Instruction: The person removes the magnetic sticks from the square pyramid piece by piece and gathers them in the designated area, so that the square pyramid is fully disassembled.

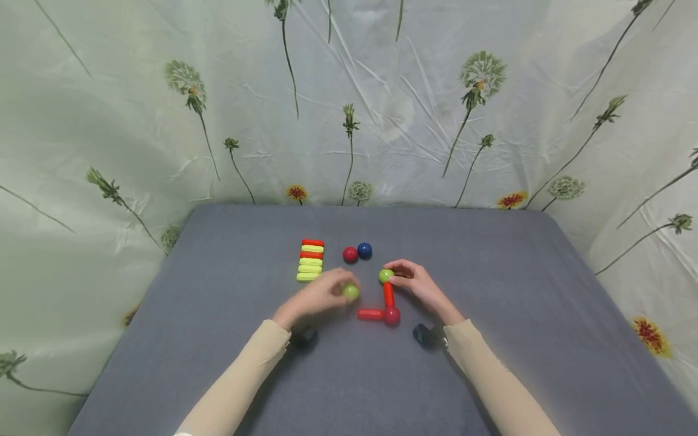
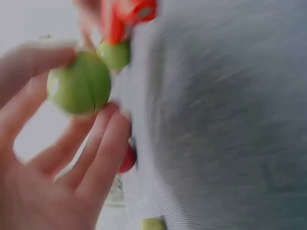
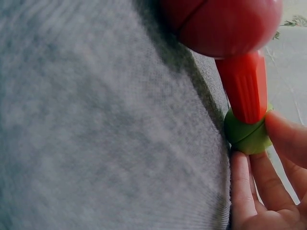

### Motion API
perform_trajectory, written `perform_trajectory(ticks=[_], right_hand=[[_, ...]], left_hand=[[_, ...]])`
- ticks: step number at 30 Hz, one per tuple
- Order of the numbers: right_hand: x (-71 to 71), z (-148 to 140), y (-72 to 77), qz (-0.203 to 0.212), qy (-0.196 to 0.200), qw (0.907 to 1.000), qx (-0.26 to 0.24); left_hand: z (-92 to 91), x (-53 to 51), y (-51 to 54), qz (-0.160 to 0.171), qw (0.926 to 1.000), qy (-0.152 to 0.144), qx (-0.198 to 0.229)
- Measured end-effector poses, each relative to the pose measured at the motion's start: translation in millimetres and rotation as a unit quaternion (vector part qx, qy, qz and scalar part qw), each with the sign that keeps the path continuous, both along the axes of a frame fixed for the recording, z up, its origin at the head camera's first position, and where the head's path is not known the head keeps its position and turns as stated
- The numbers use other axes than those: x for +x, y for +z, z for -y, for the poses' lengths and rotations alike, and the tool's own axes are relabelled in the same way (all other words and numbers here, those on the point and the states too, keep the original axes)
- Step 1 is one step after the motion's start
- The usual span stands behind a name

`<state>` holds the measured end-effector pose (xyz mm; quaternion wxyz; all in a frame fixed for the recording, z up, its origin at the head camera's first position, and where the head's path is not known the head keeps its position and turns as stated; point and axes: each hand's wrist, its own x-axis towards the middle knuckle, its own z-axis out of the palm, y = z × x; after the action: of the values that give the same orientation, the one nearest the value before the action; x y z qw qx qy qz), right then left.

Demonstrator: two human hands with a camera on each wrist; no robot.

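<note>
Between thumb and fingers, my left hand (image 1: 325, 292) pinches a green ball (image 2: 79, 84) just above the table. My right hand (image 1: 418, 284) grips a second green ball (image 3: 247, 132) that is fixed to the far end of a red stick (image 1: 389, 295). That stick's near end joins a dark red ball (image 1: 391, 316). From the same red ball another red stick (image 1: 370, 314) points left, its outer end bare, so the joined pieces form an L lying on the table. The held green ball is left of the L, apart from it.
Yellow-green sticks (image 1: 310, 262) and red sticks (image 1: 312, 242) lie in a stacked row at the left. A loose red ball (image 1: 350, 254) and a blue ball (image 1: 365, 250) sit side by side behind the hands. A grey cloth covers the table (image 1: 229, 254); a flowered curtain hangs behind.
</note>
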<state>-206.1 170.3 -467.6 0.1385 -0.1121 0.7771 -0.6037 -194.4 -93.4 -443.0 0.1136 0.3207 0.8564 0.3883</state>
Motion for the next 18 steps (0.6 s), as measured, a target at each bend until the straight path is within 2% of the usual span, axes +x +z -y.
perform_trajectory(ticks=[2, 4, 7, 10, 12, 15, 18], right_hand=[[0.7, 0.6, -0.1, 0.001, -0.001, 1.0000, -0.002], [0.8, 0.5, -0.3, 0.001, 0.000, 1.0000, -0.004], [-0.1, -0.6, -1.1, 0.002, 0.001, 1.0000, -0.002], [-0.6, -1.1, -1.8, 0.007, 0.002, 1.0000, 0.001], [-0.2, -0.6, -0.6, 0.010, 0.004, 0.9999, 0.000], [3.3, 1.4, 8.1, 0.009, 0.009, 0.9999, 0.001], [6.1, 3.1, 17.1, 0.007, 0.010, 0.9999, 0.007]], left_hand=[[1.2, -15.0, 3.3, 0.012, 0.9966, 0.056, 0.059], [1.1, -34.4, 6.3, 0.015, 0.9889, 0.111, 0.097], [-1.7, -62.9, 9.2, 0.019, 0.9804, 0.170, 0.098], [-7.4, -85.2, 5.6, 0.037, 0.9776, 0.195, 0.069], [-11.7, -94.9, 2.1, 0.059, 0.9771, 0.198, 0.050], [-17.5, -103.9, -2.6, 0.084, 0.9749, 0.203, 0.038], [-21.1, -107.5, -3.0, 0.088, 0.9742, 0.205, 0.032]])
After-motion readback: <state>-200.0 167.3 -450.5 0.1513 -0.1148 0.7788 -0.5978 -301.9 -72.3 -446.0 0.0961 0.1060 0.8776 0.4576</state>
